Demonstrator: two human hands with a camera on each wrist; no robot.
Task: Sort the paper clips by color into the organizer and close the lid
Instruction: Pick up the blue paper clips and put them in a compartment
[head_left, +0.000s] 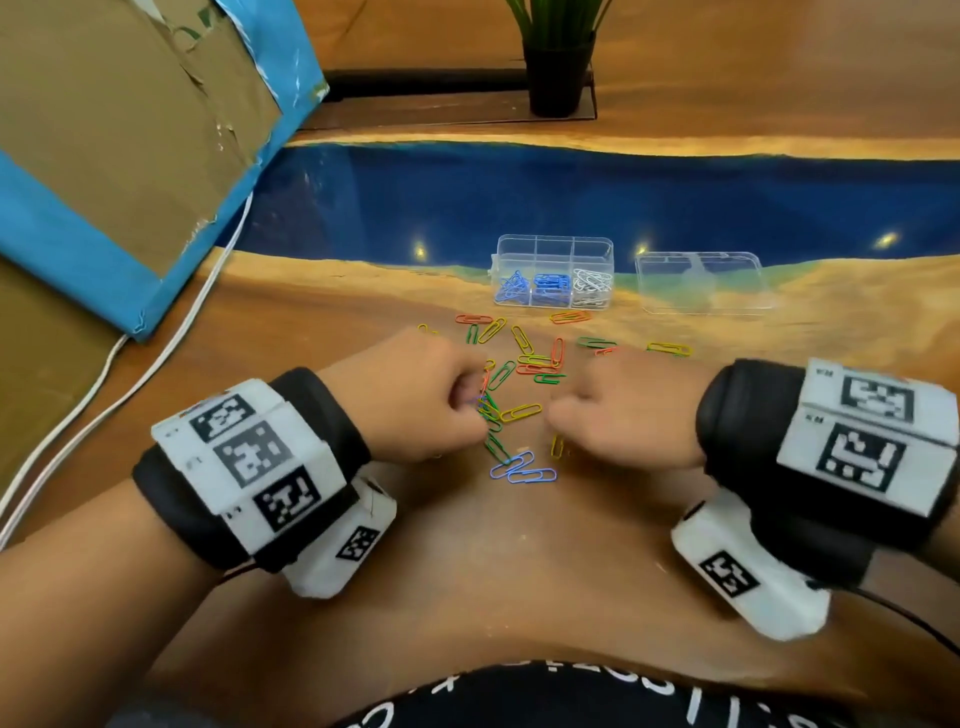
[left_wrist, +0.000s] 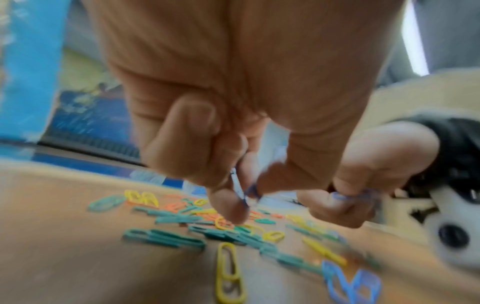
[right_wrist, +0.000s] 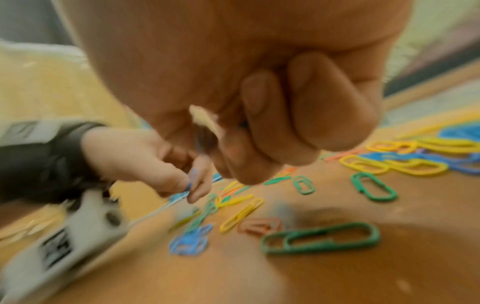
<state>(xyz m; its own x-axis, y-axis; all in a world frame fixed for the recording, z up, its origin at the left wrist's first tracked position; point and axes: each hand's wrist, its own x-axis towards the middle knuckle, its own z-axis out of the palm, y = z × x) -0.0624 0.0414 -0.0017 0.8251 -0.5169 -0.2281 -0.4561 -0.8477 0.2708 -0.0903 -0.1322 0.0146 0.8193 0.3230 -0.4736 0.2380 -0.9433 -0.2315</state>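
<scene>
The room is evenly and warmly lit from overhead; three small lamp reflections glint on the glossy blue strip (head_left: 571, 208) of the table (head_left: 519, 571), and a pale sheen runs along its far wooden edge. The head view is fairly sharp in the middle, with lines bowing toward the edges and the box (head_left: 130, 130) at far left stretched. Shadows under the hands are soft and short. Both wrist views are smeared by motion and curved by the wide lens: the clips (left_wrist: 228, 271) blur into streaks, sharper close to the lens than farther off. A dark soft shadow (right_wrist: 324, 218) lies on the wood in the right wrist view, and a bright window strip (left_wrist: 415, 37) flares at the left wrist view's upper right.
</scene>
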